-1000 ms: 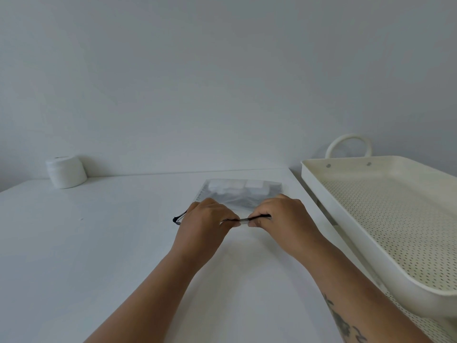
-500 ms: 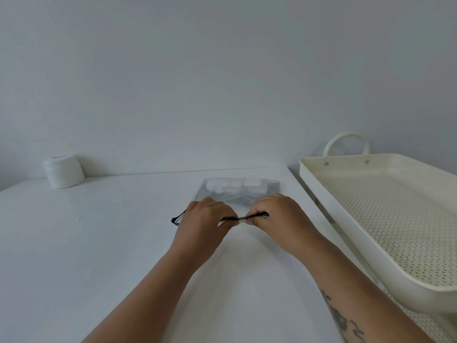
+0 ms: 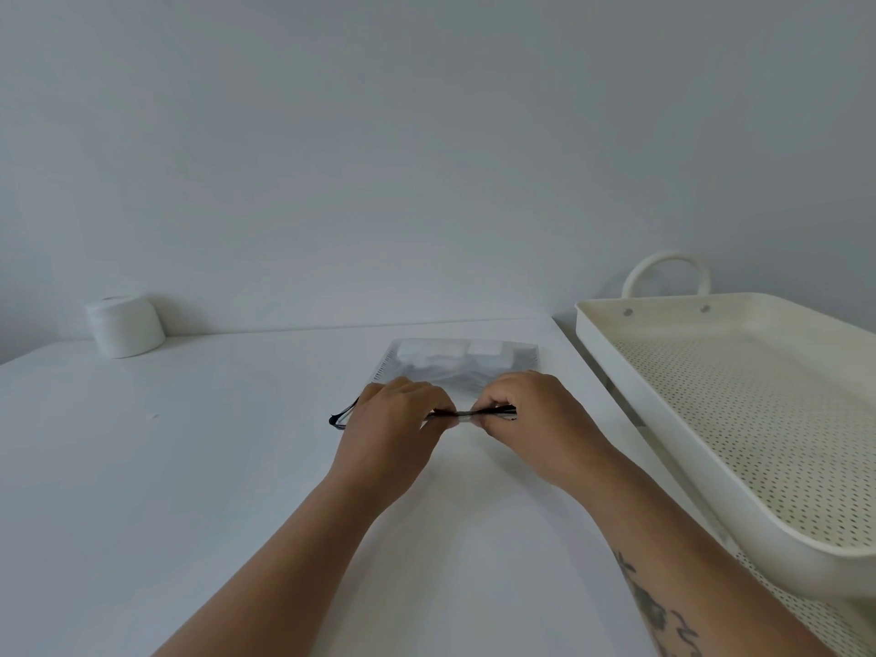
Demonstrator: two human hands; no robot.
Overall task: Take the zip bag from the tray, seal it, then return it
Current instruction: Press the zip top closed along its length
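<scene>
Head view shows a white table [image 3: 142,467]; the perforated tray [image 3: 711,467] stands at right; the zip bag [image 3: 467,367] lies flat just beyond both hands; left hand [image 3: 388,438] and right hand [image 3: 535,429] pinch its near dark edge, seemingly the zip strip.

The right hand [image 3: 535,419] has slid slightly rightward along the bag's zip strip [image 3: 467,413].

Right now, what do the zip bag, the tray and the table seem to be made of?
Zip bag: thin clear plastic film, glossy; pale contents show through, and a dark zip strip runs between left hand and right hand.
Tray: cream, matte, perforated floor, riveted loop handle; painted metal probably, maybe plastic.
Table: smooth white surface with soft sheen, likely laminate.
</scene>
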